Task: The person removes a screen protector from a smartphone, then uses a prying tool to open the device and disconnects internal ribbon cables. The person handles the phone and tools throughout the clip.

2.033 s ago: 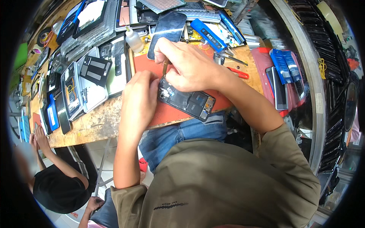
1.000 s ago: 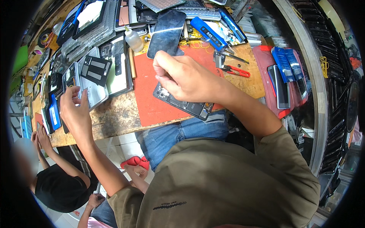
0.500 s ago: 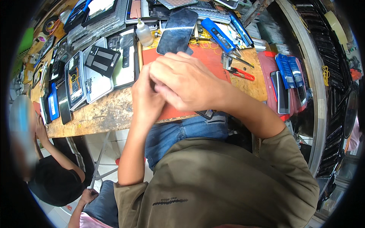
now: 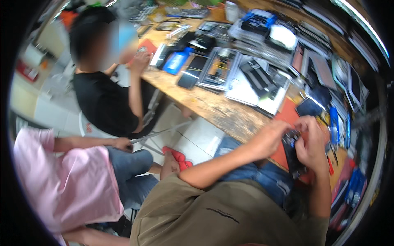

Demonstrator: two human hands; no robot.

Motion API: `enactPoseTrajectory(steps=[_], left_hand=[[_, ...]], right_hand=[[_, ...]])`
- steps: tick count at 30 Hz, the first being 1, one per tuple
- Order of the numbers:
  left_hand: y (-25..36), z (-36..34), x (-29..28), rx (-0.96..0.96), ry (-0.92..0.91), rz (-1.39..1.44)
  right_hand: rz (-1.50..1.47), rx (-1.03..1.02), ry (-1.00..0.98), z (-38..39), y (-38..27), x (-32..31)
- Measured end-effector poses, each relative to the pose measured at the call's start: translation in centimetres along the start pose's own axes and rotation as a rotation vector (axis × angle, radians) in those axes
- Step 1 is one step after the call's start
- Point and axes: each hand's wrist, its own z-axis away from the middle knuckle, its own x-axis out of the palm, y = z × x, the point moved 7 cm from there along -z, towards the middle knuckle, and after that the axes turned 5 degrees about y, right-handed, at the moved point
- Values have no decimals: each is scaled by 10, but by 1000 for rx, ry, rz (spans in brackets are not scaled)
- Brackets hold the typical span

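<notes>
A black, flat, phone-like piece (image 4: 292, 158) is held over the red mat (image 4: 289, 107) at the front edge of the workbench. My left hand (image 4: 271, 138) has its fingers closed at the upper left edge of the piece, near a shiny patch. My right hand (image 4: 312, 143) is wrapped round its right side, fingers bent and thumb against it. Motion blur hides the fine detail between my fingertips. Just beyond my hands lies a dark phone screen (image 4: 314, 101).
Open trays of phone parts (image 4: 219, 69), a blue packet (image 4: 178, 60) and a dark phone (image 4: 193, 71) line the bench (image 4: 230, 115). A blue tool (image 4: 334, 123) lies right. At left sit a co-worker in black (image 4: 106, 96) and a person in pink (image 4: 78, 172).
The view has swung left, bringing two people further into sight. My hands, cupped together before, have separated, and the black piece now shows between them.
</notes>
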Motion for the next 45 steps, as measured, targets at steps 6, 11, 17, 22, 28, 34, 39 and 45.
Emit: enactPoseTrajectory(steps=[6,11,17,22,28,34,39,45], left_hand=[[1,-2,-4,-41,5,55],[4,-3,-5,-98,-16,-17],[6,1,-6,-8,-26,-124],[32,-15,-48,88,76,-438],[-4,-54,-139,19,259,-775],[6,-41,-133,160,234,-808],[26,-18,-63,-33,-40,-261],[8,2,-20,-326,-223,73]], right_hand=[[8,-12,-19,-1,-1,-1],[-75,-4,26,2,4,-1],[-288,52,152,5,14,1],[-259,36,251,11,11,-13],[-251,79,121,12,7,-3],[-197,30,67,9,5,10],[-96,-34,24,6,-4,13],[127,-12,-54,2,-11,19]])
